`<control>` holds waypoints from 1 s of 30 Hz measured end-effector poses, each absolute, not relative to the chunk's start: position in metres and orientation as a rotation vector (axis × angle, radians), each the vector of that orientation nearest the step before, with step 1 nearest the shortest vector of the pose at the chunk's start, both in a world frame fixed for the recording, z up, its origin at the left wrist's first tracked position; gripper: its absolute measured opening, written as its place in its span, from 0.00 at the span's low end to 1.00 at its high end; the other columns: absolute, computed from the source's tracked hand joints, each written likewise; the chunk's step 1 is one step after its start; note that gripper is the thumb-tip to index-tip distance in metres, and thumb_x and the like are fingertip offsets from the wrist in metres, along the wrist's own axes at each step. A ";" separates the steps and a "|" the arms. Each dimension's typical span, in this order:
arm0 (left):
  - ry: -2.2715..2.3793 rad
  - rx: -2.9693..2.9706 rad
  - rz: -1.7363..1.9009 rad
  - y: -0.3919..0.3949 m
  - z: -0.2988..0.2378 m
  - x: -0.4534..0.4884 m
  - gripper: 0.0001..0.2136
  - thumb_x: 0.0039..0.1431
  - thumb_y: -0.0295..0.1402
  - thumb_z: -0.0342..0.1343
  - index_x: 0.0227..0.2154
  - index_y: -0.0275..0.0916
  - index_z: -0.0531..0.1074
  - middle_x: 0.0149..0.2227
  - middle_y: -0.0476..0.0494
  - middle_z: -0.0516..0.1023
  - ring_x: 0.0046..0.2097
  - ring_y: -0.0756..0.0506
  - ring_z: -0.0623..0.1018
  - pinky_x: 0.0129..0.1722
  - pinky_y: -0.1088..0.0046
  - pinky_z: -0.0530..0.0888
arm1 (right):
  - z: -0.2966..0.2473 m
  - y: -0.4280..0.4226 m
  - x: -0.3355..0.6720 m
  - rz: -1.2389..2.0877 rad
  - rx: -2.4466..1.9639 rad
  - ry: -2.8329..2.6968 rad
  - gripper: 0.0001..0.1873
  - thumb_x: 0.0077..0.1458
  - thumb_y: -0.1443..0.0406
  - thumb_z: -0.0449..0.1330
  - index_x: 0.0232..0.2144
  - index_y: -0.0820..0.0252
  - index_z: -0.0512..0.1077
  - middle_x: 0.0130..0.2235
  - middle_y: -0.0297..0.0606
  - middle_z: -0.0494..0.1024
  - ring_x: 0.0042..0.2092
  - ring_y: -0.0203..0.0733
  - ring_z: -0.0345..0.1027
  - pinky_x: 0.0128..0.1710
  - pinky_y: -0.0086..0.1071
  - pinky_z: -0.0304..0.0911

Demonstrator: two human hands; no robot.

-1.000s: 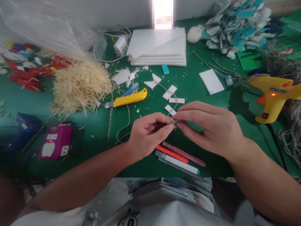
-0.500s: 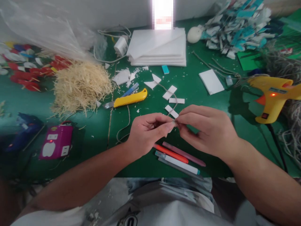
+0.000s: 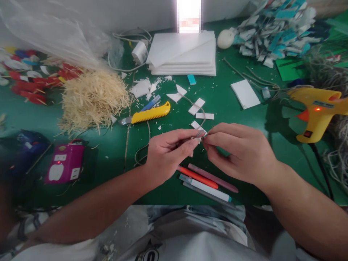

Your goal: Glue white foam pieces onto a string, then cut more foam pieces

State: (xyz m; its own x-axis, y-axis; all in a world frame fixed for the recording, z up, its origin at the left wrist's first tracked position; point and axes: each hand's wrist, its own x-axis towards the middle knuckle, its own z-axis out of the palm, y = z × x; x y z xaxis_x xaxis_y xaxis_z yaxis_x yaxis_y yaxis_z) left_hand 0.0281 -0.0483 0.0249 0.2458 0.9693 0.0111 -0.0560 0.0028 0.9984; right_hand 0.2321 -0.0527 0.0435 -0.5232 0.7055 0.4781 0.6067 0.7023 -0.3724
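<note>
One thin, flexible grey cord (image 3: 204,116) lies between two bare hands at the fingertips, its far part curving away over the smooth green tabletop (image 3: 225,108). The left hand (image 3: 167,154) pinches the cord between thumb and forefinger; the right hand (image 3: 241,152), just beside it, pinches the same short portion, partly hidden by the fingers. Beyond the hands lie three small white rectangular strips (image 3: 210,116), crossed by the cord, and one yellow-handled cutter (image 3: 150,113). Nearer the body are four slender pen-shaped items (image 3: 206,188). One yellow plastic glue gun (image 3: 314,117) stands well to the right.
</note>
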 end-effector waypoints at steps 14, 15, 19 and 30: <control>0.982 2.122 1.006 -0.044 0.023 0.021 0.06 0.63 0.26 0.60 0.36 0.40 0.81 0.28 0.51 0.79 0.22 0.55 0.64 0.23 0.78 0.62 | 0.046 -0.056 0.230 0.273 -1.014 -2.257 0.10 0.58 0.73 0.59 0.29 0.54 0.71 0.30 0.34 0.82 0.28 0.37 0.72 0.28 0.33 0.68; 0.977 2.120 0.999 -0.044 0.023 0.020 0.05 0.63 0.26 0.60 0.35 0.40 0.81 0.28 0.51 0.78 0.22 0.55 0.65 0.23 0.78 0.62 | 0.046 -0.056 0.230 0.279 -1.011 -2.256 0.10 0.57 0.73 0.59 0.29 0.54 0.71 0.29 0.34 0.82 0.28 0.37 0.73 0.28 0.33 0.68; 0.967 2.037 0.993 -0.045 0.023 0.020 0.04 0.62 0.25 0.61 0.34 0.39 0.79 0.27 0.52 0.77 0.23 0.56 0.65 0.23 0.80 0.62 | 0.048 -0.057 0.228 0.293 -1.038 -2.197 0.09 0.60 0.73 0.59 0.30 0.55 0.72 0.29 0.35 0.82 0.30 0.38 0.76 0.29 0.32 0.70; 1.024 1.614 1.037 -0.046 0.025 0.025 0.04 0.61 0.30 0.64 0.30 0.40 0.79 0.26 0.52 0.77 0.25 0.54 0.69 0.24 0.78 0.66 | 0.047 -0.058 0.228 0.523 -1.094 -2.066 0.09 0.59 0.71 0.64 0.41 0.56 0.80 0.40 0.36 0.88 0.35 0.38 0.82 0.37 0.30 0.78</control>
